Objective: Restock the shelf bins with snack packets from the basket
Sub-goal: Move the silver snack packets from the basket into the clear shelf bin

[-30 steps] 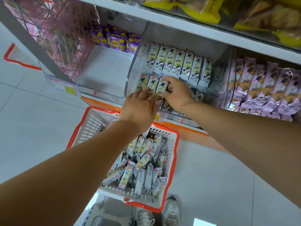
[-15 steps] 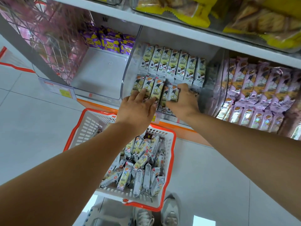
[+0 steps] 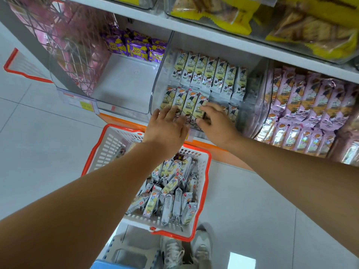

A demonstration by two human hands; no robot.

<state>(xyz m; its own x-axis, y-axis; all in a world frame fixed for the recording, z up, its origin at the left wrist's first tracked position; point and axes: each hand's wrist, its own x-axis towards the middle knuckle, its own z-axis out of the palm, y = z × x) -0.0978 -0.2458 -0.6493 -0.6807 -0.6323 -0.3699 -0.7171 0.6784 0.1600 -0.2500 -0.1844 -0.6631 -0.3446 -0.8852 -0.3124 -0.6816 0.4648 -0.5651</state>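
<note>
A clear shelf bin [image 3: 155,90] holds a back row of yellow-white snack packets [image 3: 209,74] and a shorter front row [image 3: 184,101] standing upright. My left hand [image 3: 167,127] lies flat with fingers spread against the left packets of the front row. My right hand [image 3: 215,123] pinches the rightmost front-row packet [image 3: 202,109] between thumb and forefinger. Further packets behind my right hand are partly hidden. Below my arms, the white basket with an orange rim [image 3: 206,183] holds several loose packets [image 3: 171,193] of the same kind.
The left bin [image 3: 124,88] has purple packets [image 3: 136,47] at its back. Pink packets [image 3: 303,105] fill the right bin. Yellow bags [image 3: 213,14] sit on the upper shelf. A wire rack [image 3: 64,35] stands left. The basket rests on a stool [image 3: 126,253] beside my shoes [image 3: 174,251].
My right hand came forward from the back of the front row to its right end and took hold of a packet. The front row gained packets. My left hand stayed on the row.
</note>
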